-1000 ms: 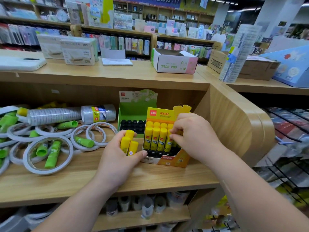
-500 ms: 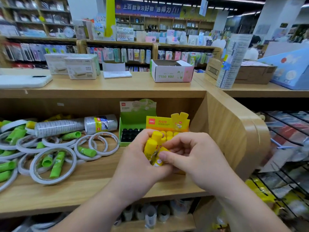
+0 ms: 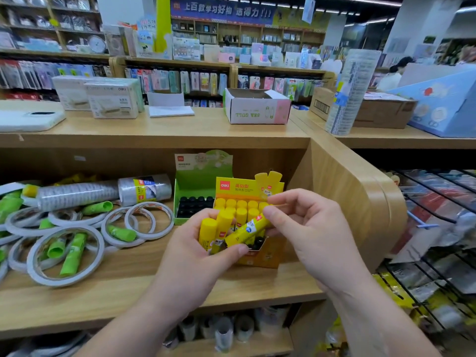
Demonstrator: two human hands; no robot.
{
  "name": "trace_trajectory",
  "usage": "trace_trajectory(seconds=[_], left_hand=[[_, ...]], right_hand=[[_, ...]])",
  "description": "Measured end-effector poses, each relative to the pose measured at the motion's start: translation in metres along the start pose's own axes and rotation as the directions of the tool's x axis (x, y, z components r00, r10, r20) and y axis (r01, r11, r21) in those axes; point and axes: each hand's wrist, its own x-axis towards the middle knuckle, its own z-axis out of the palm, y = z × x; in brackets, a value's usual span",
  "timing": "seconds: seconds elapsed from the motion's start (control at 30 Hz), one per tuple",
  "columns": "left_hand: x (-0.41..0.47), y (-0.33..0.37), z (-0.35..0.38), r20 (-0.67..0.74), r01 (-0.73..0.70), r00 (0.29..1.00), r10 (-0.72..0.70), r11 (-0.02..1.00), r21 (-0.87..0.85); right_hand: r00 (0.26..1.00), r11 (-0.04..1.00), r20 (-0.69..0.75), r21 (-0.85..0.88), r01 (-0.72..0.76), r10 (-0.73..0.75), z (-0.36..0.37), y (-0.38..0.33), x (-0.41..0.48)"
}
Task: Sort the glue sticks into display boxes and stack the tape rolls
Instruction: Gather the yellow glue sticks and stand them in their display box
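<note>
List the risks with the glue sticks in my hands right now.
1. The left hand grips two yellow glue sticks while the right hand pinches a tilted third stick; one may slip and drop off the shelf.
2. Pressing it into the crowded yellow display box might shove the box askew.

A single head-worn camera looks forward and down, close over the wooden shelf (image 3: pixel 128 287).

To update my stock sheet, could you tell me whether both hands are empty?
No, the left hand grips two yellow plastic glue sticks and the right hand pinches a third tilted stick.
</note>
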Motion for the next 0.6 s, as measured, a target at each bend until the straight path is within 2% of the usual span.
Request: trace_trajectory(seconds=[0.1, 0.23, 0.43, 0.6], left_hand=[[0.003, -0.002, 0.000, -0.008, -0.023, 1.000, 0.024, 0.999, 0.029], [0.010, -0.018, -0.010, -0.156, 0.035, 0.987, -0.033, 0.999, 0.013], [0.017, -0.049, -0.024, -0.124, 0.037, 0.992, -0.006, 0.969, 0.244], [0.018, -0.065, -0.027, -0.088, 0.006, 0.996, 0.015, 0.971, 0.241]], right_hand=[[0.997, 0.999, -0.075, -0.027, 0.023, -0.025, -0.002, -0.002, 0.006], [0.983, 0.974, -0.140, -0.210, 0.088, -0.119, -0.016, -0.011, 0.020], [0.979, 0.827, -0.088, -0.553, 0.104, -0.182, -0.018, -0.002, 0.034], [0.984, 0.717, 0.008, -0.684, 0.134, -0.177, -0.009, 0.016, 0.040]])
